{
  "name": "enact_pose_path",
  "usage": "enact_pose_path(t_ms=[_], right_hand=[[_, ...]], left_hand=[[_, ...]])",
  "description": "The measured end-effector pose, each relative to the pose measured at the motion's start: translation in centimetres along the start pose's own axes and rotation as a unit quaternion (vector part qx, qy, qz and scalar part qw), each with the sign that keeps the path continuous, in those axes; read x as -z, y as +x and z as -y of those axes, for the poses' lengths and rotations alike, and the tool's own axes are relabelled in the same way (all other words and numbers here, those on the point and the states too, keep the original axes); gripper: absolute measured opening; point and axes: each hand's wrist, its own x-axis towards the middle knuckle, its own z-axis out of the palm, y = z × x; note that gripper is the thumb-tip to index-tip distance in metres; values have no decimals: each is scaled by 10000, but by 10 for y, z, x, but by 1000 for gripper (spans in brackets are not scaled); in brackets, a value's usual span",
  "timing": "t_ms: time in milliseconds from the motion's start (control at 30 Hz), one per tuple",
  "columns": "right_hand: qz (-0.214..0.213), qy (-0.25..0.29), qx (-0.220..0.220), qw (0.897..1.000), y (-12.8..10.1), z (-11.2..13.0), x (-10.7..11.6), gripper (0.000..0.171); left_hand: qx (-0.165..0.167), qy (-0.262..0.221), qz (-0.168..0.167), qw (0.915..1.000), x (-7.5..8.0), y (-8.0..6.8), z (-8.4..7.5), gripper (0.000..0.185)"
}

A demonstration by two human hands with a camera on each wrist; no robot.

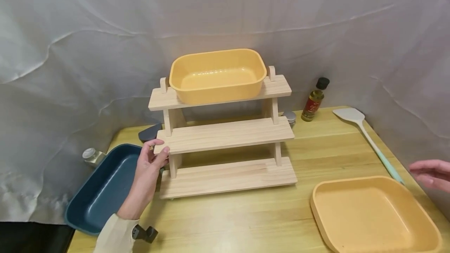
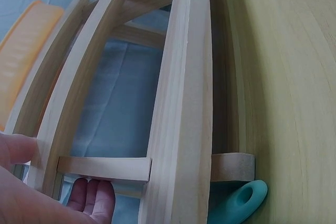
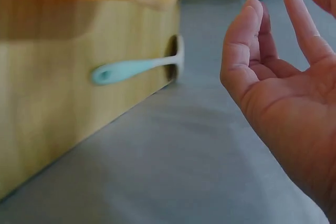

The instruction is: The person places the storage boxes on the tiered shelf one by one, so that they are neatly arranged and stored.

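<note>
A three-tier wooden shelf rack stands on the table, with a yellow basin on its top tier. My left hand grips the left end of the middle tier, thumb on the upper side. In the left wrist view, the curled fingers of that hand lie by the rack's side support. Off to the right, my right hand is in the air, holding nothing, its fingers loosely bent. The nearest things to it are a yellow tray and a spatula with a mint handle.
A dark blue basin lies left of the rack, with a small capped jar behind it. Behind the rack's right side are an oil bottle and another silver-lidded jar. A grey cloth hangs around the table.
</note>
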Motion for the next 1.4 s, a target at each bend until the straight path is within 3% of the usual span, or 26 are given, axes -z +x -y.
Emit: enact_pose_path(t_ms=[100, 333, 467, 567, 700, 800, 933, 1000, 1167, 1233, 1400], right_hand=[[52, 351, 94, 9993, -11, -15, 1, 94], [-284, 559, 160, 9979, -33, -39, -4, 95], [-200, 1037, 125, 9943, -46, -50, -8, 96], [320, 1906, 186, 9810, -55, -58, -9, 99], [866, 2602, -29, 9617, -66, -63, -11, 100], [921, 2577, -248, 9615, -73, -61, -15, 98], [1130, 2782, -200, 9537, -73, -60, -20, 95], [1227, 2888, -4, 9495, -70, -59, -23, 94], [1506, 3486, 654, 9228, -61, -63, -30, 87], [1634, 3532, 886, 9169, -57, -66, -31, 88], [1917, 3477, 747, 9147, -53, -71, -21, 86]], left_hand=[[16, -17, -12, 10000, 1, -1, 0, 35], [13, -43, 26, 10000, 0, 2, 0, 37], [0, -5, 26, 10000, 1, 3, 1, 37], [14, 26, -9, 10000, 2, 1, 2, 36], [53, 43, 9, 10000, 3, -1, 3, 36], [52, 20, 53, 10000, 2, -2, 4, 36], [35, -13, 21, 10000, 1, -1, 4, 36], [24, -7, 16, 10000, 1, -1, 4, 36], [-20, -3, 31, 10000, 1, 1, 3, 37], [-9, 20, 33, 10000, 1, 0, 3, 37], [30, 59, 31, 10000, 1, 0, 1, 37]])
